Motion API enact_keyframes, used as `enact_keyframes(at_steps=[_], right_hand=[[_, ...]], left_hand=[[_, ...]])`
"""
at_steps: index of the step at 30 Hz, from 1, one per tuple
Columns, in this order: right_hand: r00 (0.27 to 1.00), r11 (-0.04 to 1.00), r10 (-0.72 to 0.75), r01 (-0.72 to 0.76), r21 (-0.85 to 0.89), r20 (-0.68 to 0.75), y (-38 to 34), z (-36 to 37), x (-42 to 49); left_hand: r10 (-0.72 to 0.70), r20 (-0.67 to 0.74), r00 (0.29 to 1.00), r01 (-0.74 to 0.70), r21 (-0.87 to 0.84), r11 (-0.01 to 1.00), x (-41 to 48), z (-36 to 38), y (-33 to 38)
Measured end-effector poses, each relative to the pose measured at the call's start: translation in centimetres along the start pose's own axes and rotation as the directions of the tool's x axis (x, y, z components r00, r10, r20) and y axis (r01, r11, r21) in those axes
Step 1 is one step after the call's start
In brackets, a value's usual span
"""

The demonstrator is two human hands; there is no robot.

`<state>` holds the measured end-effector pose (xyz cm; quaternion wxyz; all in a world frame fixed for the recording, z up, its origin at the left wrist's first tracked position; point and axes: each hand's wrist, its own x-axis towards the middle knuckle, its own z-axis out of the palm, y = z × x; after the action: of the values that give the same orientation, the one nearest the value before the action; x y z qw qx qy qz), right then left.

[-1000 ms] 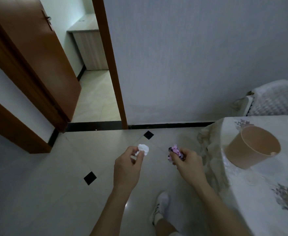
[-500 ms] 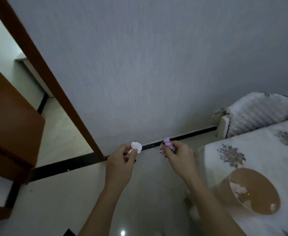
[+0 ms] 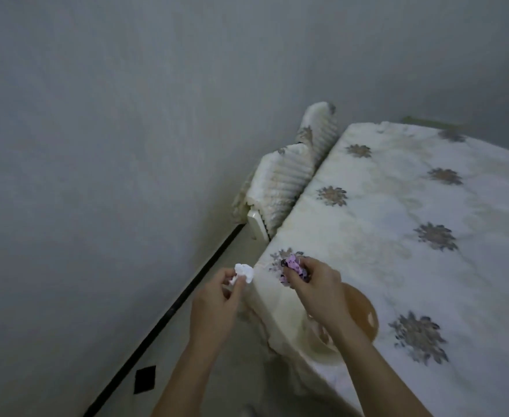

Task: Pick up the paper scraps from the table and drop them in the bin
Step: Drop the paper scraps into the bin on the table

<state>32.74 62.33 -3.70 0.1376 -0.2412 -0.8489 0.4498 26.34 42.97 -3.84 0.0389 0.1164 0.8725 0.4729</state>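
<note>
My left hand [image 3: 215, 305] pinches a crumpled white paper scrap [image 3: 244, 271] between thumb and fingers, just left of the table's corner. My right hand [image 3: 316, 285] grips a pink and purple patterned paper scrap [image 3: 294, 264] above the table's near corner. The tan round bin [image 3: 363, 314] stands on the table [image 3: 398, 206], directly under and behind my right wrist, which hides much of it. The table wears a white cloth with grey flower prints.
A grey wall fills the left and top. Two chairs [image 3: 283, 179] with ribbed white covers stand between the wall and the table. Pale tiled floor with a black diamond inset [image 3: 145, 382] and a black skirting line runs below.
My view has swung right and the doorway has left the frame. The table now fills the right side. Both hands, still holding their scraps, have come over the table corner by the bin.
</note>
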Motion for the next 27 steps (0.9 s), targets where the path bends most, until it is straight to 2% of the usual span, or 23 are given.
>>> enact_keyframes(at_steps=[2,6,11,18,24,27], right_hand=[[0.993,0.998,0.058,-0.059,-0.010,-0.102,1.3,-1.9,-0.3],[0.960,0.983,0.154,-0.172,-0.061,-0.232,3.2,-4.6,-1.1],[0.897,0.952,0.234,-0.290,-0.100,-0.374,4.7,-6.4,-3.5],[0.864,0.890,0.298,-0.405,-0.207,-0.406,5.9,-6.5,-5.9],[0.865,0.843,0.268,-0.424,-0.331,-0.425,5.7,-5.9,-6.0],[0.887,0.806,0.258,-0.417,-0.421,-0.384,5.6,-5.3,-6.0]], left_hand=[[0.067,0.118,0.991,-0.069,0.012,0.998,2.1,1.8,1.1],[0.204,0.213,0.956,-0.211,0.015,0.977,4.5,4.5,3.2],[0.368,0.355,0.859,-0.397,0.010,0.918,4.7,7.5,4.3],[0.460,0.480,0.747,-0.540,0.032,0.841,3.7,9.9,4.7],[0.553,0.550,0.626,-0.717,0.127,0.685,2.9,11.2,5.3],[0.528,0.620,0.581,-0.771,0.212,0.600,2.9,11.8,5.1]])
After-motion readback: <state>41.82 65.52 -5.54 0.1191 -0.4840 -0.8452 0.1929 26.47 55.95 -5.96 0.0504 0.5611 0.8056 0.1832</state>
